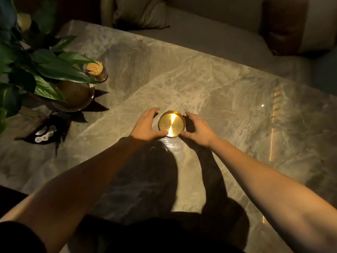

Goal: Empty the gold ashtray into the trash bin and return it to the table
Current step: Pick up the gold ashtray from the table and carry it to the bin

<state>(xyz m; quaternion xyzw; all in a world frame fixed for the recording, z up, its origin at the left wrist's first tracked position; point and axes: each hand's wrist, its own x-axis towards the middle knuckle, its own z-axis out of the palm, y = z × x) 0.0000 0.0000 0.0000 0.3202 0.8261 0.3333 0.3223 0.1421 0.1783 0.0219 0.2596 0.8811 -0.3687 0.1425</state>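
From your head camera, the gold ashtray (171,123) sits on the marble table (228,84), specks of ash inside. Your left hand (145,125) and right hand (199,129) cup its rim from either side, thumbs touching the near edge; whether they grip it firmly you cannot tell.

I count one gold ashtray (171,124), two hands, left hand (145,125) and right hand (198,129), one marble table (228,92), one potted plant (45,70), one toothpick jar (95,70), one cushion (140,12).
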